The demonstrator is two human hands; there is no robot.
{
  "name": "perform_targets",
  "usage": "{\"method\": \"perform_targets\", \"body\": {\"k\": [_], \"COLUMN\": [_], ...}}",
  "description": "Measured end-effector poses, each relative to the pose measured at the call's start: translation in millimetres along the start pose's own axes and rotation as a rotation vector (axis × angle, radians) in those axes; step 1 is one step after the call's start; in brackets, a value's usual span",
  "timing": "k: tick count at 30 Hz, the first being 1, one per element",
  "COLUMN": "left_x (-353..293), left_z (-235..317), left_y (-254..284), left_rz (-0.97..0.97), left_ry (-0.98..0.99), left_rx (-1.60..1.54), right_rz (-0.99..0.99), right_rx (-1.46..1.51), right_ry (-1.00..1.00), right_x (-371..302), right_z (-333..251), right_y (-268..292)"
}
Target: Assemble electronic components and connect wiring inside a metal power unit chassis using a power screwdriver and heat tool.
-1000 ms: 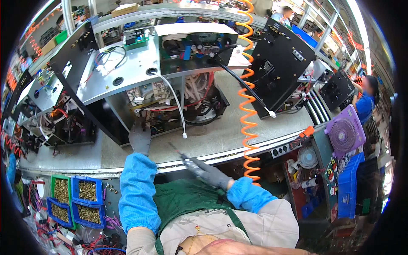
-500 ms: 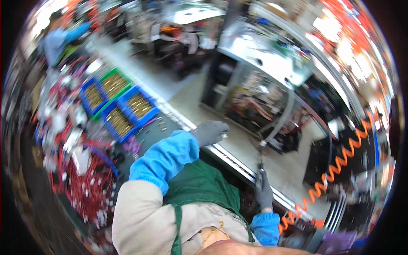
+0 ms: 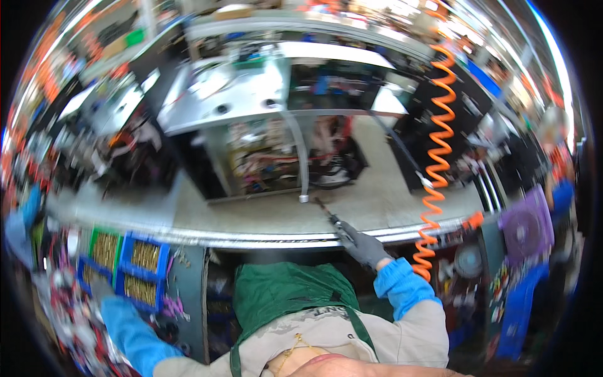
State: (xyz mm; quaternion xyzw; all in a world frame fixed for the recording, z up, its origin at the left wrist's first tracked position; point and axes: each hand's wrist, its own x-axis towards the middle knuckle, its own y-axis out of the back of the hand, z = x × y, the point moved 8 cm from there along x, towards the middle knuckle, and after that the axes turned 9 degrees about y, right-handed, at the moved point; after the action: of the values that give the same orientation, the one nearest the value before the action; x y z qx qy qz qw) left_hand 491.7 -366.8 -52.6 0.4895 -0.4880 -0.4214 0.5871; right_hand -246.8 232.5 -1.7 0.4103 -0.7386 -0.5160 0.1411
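My right hand, in a grey glove and blue sleeve cover, grips a slim dark screwdriver-like tool. Its thin tip points forward and left over the grey work surface, near the end of a pale cable. At the left, my left hand, also gloved in grey, is at the near edge of a blue bin of small brass-coloured parts. Motion smears its fingers. Beside it stand a green bin and two more blue bins, a far one and a near one, holding similar parts.
A metal cabinet with wiring inside stands ahead on the line. An orange coiled hose hangs at the right. Further right are a purple fan-like frame and a blue tray. Red wires and bags lie far left; another person is beyond.
The view has swung to the right. My left hand has moved from the rail edge left to the bins. My right hand still holds the tool, now angled forward and left.
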Motion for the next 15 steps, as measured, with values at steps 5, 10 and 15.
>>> {"method": "perform_targets", "body": {"k": [5,10,15], "left_x": [-26.8,-0.2,41.2], "left_z": [140.3,100.2,64.9], "left_y": [86.6,65.8,27.1], "left_rz": [0.027,0.110,0.308], "left_ry": [-0.061,-0.002,-0.014], "left_rx": [-0.022,-0.137,-0.203], "right_rz": [-0.038,-0.041,-0.102], "right_rx": [-0.036,-0.003,0.102], "right_ry": [-0.038,-0.048,-0.140], "right_x": [-29.7,-32.2,-30.3], "right_z": [19.2,14.8,25.7], "right_y": [5.3,8.2,-1.1]}}
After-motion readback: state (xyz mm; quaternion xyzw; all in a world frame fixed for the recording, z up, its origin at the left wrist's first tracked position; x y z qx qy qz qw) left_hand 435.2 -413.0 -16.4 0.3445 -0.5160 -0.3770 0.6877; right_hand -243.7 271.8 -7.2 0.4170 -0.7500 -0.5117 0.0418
